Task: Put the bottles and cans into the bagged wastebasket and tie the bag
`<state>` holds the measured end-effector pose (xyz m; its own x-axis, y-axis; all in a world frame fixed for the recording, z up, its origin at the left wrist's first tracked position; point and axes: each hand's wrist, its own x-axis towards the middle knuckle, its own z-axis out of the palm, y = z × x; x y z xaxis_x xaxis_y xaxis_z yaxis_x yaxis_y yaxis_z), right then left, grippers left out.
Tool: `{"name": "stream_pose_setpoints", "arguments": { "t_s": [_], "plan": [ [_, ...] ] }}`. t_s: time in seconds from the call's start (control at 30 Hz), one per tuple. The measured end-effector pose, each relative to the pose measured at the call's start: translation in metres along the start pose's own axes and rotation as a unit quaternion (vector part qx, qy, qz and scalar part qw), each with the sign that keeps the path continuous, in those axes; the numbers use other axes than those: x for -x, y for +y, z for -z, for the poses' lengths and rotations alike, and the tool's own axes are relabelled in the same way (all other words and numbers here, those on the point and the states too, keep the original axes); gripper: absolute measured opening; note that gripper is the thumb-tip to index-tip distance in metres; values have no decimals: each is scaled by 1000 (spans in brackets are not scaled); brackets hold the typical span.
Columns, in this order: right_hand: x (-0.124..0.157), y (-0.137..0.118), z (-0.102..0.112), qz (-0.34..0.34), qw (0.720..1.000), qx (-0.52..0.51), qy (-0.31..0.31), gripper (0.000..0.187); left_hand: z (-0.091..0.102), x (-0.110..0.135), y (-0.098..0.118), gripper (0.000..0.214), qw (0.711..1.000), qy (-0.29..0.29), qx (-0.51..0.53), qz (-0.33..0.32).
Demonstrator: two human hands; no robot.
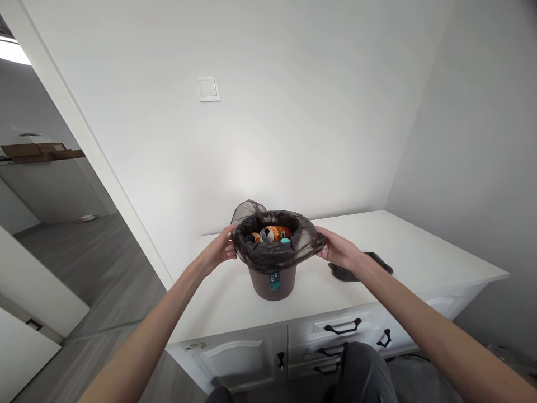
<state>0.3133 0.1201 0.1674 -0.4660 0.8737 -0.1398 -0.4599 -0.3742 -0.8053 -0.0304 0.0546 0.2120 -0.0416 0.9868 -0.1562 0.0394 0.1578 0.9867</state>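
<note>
A brown trash bin point(274, 288) stands upright on the white cabinet top, lined with a thin black garbage bag point(268, 257) whose edge is folded over the rim. Inside lie orange drink cans point(282, 232), one showing its opened silver end, and a small turquoise item point(285, 240). My left hand point(218, 249) pinches the bag's edge on the left side, its fingertips partly behind the plastic. On the right side my right hand point(335, 248) grips the bag's edge between thumb and fingers. A teal label point(274, 281) shows on the bin's front.
Another black plastic bag point(380, 263) lies on the cabinet top point(436, 252), partly behind my right forearm. Drawers with black handles point(343, 327) are below. A wall switch point(208, 88) is above, and a doorway opens at the left.
</note>
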Motion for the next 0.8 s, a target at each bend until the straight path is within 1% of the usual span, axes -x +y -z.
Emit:
{"name": "stream_pose_setpoints", "arguments": {
  "t_s": [0.03,0.1,0.17,0.23,0.27,0.33,0.4,0.5,0.57,0.67,0.8],
  "plan": [
    [3,-8,-4,5,1000,7,2,6,0,1,6,54,1000,-5,-13,-6],
    [4,-23,-12,23,1000,17,-6,8,2,6,17,43,999,7,-37,-30],
    [-1,-38,-23,49,998,19,-34,10,3,11,29,34,996,32,-50,-63],
    [-10,-52,-36,71,995,21,-66,10,0,15,43,29,994,40,-44,-97],
    [-16,-58,-43,78,994,21,-75,13,-3,17,50,28,992,40,-35,-111],
    [-26,-65,-57,88,993,13,-73,20,-12,19,65,25,991,53,2,-126],
    [-33,-67,-69,90,994,-2,-59,27,-21,21,77,21,987,83,58,-127],
    [-40,-66,-81,106,993,-15,-44,31,-34,20,91,15,975,120,132,-134],
    [-42,-66,-86,133,990,-27,-38,30,-40,18,99,14,967,130,164,-145],
    [-44,-71,-91,172,983,-64,-29,28,-45,11,110,20,955,132,206,-170],
    [-44,-91,-97,211,972,-91,-44,28,-45,1,126,28,936,126,229,-234]
  ]
}}
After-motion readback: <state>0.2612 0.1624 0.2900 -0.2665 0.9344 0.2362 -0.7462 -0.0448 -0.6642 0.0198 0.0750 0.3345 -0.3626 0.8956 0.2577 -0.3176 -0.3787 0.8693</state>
